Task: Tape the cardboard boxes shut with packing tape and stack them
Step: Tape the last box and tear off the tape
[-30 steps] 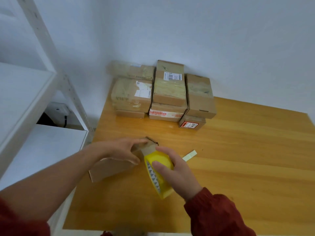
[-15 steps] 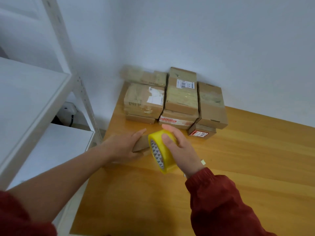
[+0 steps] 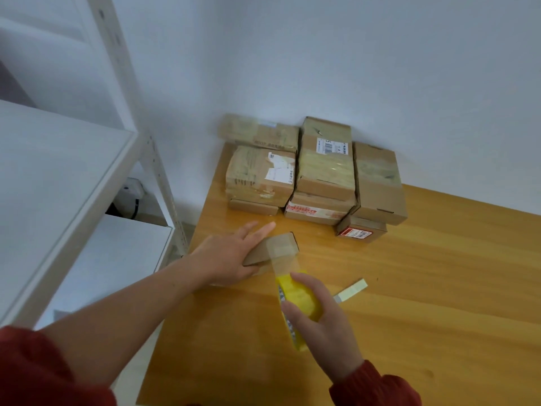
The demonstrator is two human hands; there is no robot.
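Our left hand lay flat, fingers straight, pinning the small cardboard box at centre frame. Our right hand curled round the yellow tape roll. Since a half-second before, we had drawn the roll down-frame, stretching a tape strip over the box end, so sealing was underway, we judged. The table gave room rightward; its left edge ran close, and the stacked boxes stood above.

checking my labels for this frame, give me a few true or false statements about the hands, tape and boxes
1. The left hand lies on the small box with fingers straight. True.
2. The tape roll in the right hand is blue. False: it is yellow.
3. A strip of tape runs from the tape roll onto the small box. True.
4. The stacked boxes stand mid-table, far from the wall. False: they stand at the back of the table, by the wall.
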